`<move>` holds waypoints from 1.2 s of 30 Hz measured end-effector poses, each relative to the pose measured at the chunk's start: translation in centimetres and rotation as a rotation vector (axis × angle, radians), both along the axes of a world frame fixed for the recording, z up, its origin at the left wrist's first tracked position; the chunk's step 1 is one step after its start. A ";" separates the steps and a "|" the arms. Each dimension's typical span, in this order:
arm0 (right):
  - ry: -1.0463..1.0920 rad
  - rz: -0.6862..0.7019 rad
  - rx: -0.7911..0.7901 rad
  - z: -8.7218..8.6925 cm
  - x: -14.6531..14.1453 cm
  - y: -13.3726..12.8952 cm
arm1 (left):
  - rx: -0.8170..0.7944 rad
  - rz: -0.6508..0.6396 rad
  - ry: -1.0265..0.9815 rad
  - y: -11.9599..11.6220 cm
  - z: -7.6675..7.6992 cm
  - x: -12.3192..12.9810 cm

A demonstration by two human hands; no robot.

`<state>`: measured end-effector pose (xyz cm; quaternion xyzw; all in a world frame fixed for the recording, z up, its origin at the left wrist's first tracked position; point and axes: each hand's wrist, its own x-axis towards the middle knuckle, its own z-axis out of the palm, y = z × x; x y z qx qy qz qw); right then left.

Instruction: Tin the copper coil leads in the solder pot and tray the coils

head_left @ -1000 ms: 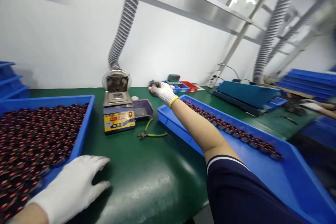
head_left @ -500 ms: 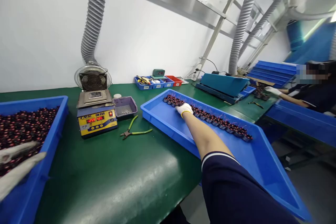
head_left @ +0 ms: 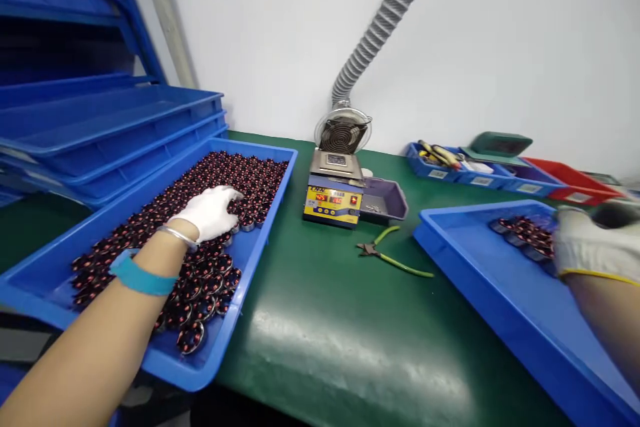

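Note:
My left hand (head_left: 209, 213), in a white glove, reaches into the left blue tray (head_left: 273, 240). Its thumb and forefinger are curved about one of the small round metal-rimmed components (head_left: 243, 211), black with red on top; the glove partly hides the contact. Many more such components fill this tray. At the far right, my gloved right hand (head_left: 597, 240) is smeared by motion over the right blue tray (head_left: 480, 260), beside a row of the same components (head_left: 530, 237). Whether those fingers hold anything does not show.
Between the trays stand a yellow-fronted heating unit with a digital display (head_left: 333, 200) and a purple bin (head_left: 387, 197). Green-handled cutters (head_left: 395, 257) lie on the green table (head_left: 350, 327). Small blue bins (head_left: 480, 177) line the wall; blue trays (head_left: 150, 120) are stacked at left.
The view has swung left. My left hand has moved farther into the left tray, its spread fingers now curved about a component. My right hand stays by the row in the right tray, now blurred.

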<state>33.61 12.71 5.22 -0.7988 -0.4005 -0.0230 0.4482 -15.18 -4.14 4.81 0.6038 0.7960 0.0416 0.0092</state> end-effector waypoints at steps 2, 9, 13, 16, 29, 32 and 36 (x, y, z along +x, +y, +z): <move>0.005 0.183 0.174 0.7 -4.3 -0.2 | -0.038 -0.026 0.033 0.0 -0.6 0.0; -0.027 1.393 0.365 -6.2 -22.1 -9.7 | -0.011 -0.056 0.046 1.3 -2.7 0.9; 0.082 1.688 0.334 -10.1 -26.4 -14.0 | 0.013 -0.042 0.024 1.9 -4.1 1.2; 0.058 1.766 0.329 -10.6 -26.3 -14.3 | 0.044 -0.020 -0.019 2.4 -4.9 1.6; 0.365 1.644 0.251 -10.4 -26.6 -13.1 | 0.315 0.038 -0.724 0.8 -0.9 3.8; 0.404 1.568 0.190 -10.3 -27.2 -13.0 | 0.356 0.111 -0.848 1.0 -1.4 5.3; 0.457 1.506 0.151 -10.5 -27.5 -12.3 | 0.403 0.228 -0.994 1.8 -2.8 4.4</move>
